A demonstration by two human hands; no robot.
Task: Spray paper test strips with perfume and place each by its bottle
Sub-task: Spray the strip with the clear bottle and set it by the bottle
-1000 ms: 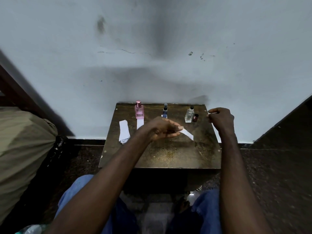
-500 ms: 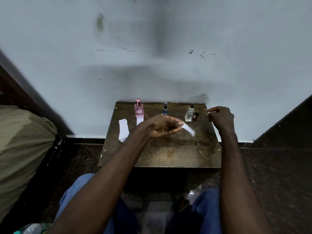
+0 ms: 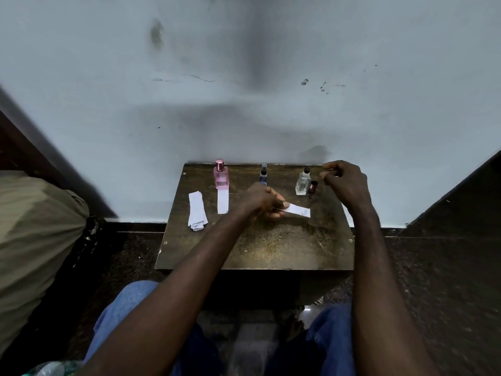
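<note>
Scuffed brown table [image 3: 254, 248] – against stained grey wall [image 3: 244, 77]

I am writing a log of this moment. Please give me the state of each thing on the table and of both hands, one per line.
Pink bottle: upright, cap on, a strip lying in front of it.
Blue bottle: upright, partly hidden by the left hand.
Clear bottle: upright, its dark cap standing beside it.
Stack of strips: lying flat, unused.
Left hand: grip closed on a strip.
Right hand: raised, fingers curled, contents unclear.
</note>
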